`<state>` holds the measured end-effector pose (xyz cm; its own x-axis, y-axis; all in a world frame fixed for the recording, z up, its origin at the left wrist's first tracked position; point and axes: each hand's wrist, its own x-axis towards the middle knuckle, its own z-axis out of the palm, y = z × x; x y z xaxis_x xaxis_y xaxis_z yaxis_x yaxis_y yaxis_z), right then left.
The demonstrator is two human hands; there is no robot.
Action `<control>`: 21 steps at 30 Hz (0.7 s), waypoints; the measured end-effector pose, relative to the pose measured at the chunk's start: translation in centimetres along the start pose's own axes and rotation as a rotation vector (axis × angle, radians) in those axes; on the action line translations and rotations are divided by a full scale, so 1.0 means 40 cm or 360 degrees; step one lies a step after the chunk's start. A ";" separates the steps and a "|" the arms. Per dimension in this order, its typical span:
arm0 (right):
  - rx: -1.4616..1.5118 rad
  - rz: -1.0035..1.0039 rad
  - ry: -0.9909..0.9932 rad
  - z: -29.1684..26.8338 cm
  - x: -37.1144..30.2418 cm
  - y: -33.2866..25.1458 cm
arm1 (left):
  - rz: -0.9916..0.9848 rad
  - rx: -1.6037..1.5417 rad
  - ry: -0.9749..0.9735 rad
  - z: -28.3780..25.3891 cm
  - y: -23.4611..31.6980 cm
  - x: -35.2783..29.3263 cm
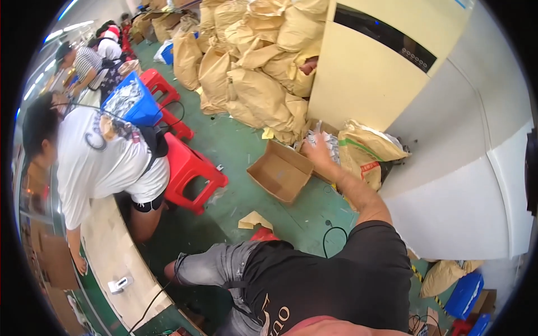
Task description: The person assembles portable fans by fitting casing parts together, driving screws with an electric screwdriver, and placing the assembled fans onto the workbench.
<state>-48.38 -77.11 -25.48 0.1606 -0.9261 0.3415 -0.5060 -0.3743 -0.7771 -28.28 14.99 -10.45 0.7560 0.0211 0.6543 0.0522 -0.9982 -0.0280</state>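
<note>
My right arm reaches out to a cardboard box beside the tall cream cabinet. At that box my right hand (pixel 317 150) is among small grey-white pieces (pixel 332 147), touching them. Its fingers are partly hidden and too small to make out, so whether it grips a piece is unclear. Left of the hand, a second, shallow cardboard box (pixel 280 171) stands on the green floor with its inside showing. A tan woven sack (pixel 361 148) with a green stripe leans right against the box of pieces. My left hand is not in view.
Tan sacks (pixel 258 89) are heaped behind the boxes, next to the cream cabinet (pixel 364 67). Left are red stools (pixel 188 173), a blue bin (pixel 134 101) of grey pieces and a person in white (pixel 106 157) at a bench (pixel 106 241). A black cable (pixel 330 232) loops nearby.
</note>
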 end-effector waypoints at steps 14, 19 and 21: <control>-0.0989 0.0006 0.1554 -0.902 0.587 0.006 | -0.0057 -0.0117 -0.0036 0.045 -0.068 -0.021; -0.1090 -0.0129 0.1465 -0.899 0.560 0.037 | -0.0111 -0.0116 -0.0045 0.049 -0.069 -0.028; -0.1128 -0.0113 0.1474 -0.899 0.563 0.039 | -0.0069 -0.0107 -0.0076 0.044 -0.062 -0.029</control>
<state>-76.04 -96.82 0.03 -0.3241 -0.4055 0.8547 -0.9274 -0.0422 -0.3717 -28.15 17.54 -12.47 0.7845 0.0652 0.6167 0.0425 -0.9978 0.0514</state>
